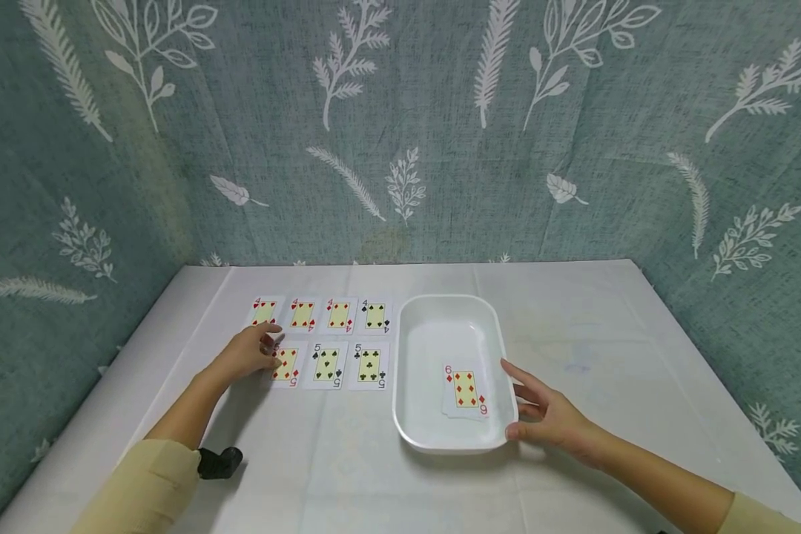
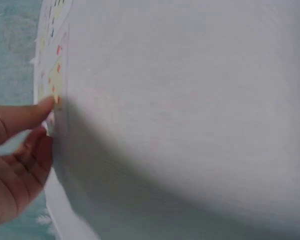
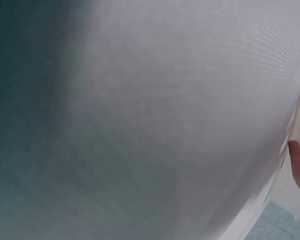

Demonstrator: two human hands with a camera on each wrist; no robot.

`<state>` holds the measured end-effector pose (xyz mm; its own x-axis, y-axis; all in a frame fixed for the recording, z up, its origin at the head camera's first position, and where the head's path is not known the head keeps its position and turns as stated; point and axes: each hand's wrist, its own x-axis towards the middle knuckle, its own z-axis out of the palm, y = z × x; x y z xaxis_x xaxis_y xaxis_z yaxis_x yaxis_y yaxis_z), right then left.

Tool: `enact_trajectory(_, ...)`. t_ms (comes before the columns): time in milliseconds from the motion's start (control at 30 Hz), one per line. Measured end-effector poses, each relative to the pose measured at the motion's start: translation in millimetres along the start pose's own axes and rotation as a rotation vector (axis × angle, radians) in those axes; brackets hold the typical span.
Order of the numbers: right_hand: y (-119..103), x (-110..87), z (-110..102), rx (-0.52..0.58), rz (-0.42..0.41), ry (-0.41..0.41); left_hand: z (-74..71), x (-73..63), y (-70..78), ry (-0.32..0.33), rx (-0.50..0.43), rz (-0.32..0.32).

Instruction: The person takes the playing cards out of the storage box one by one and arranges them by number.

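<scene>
My left hand (image 1: 250, 351) is at the left edge of a five of diamonds card (image 1: 285, 364), its thumb touching the card and its other fingers bent beside it. In the left wrist view, a gap shows between thumb and fingers, with part of the card (image 2: 57, 75) behind. My right hand (image 1: 552, 417) holds the right side of a white tray (image 1: 414, 434), thumb near the front corner and index finger farther back on the rim. Inside the tray lies a six of diamonds (image 1: 466, 389), on top of at least one other card. The right wrist view catches only a thumb (image 3: 297, 160).
A back row of fours includes a four of diamonds (image 1: 338, 315) and a black four (image 1: 375, 316). In the front row are a five of spades (image 1: 326, 364) and a five of clubs (image 1: 368, 366). Patterned green cloth (image 1: 387, 133) walls the white table (image 1: 587, 334).
</scene>
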<state>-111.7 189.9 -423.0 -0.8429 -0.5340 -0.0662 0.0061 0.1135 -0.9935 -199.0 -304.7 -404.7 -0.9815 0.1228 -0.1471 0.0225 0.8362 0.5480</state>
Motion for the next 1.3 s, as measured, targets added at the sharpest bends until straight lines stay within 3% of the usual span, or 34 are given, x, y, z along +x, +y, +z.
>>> enact_trajectory(233, 1, -0.7, -1, 0.007, -0.019, -0.017, -0.5, -1.8, -1.8, 0.045, -0.087, 0.064)
enact_trajectory(433, 2, -0.5, -2, -0.004, -0.026, -0.022, -1.7, 1.2, 11.1, 0.011, -0.1, 0.043)
enact_trajectory(933, 1, -0.5, -2, 0.013, -0.023, -0.021, 5.9, -0.1, 57.7, -0.002, -0.145, 0.096)
enact_trajectory(1300, 1, -0.7, 0, 0.018, -0.009, -0.015, 21.3, -20.5, 102.9, 0.029, -0.144, 0.247)
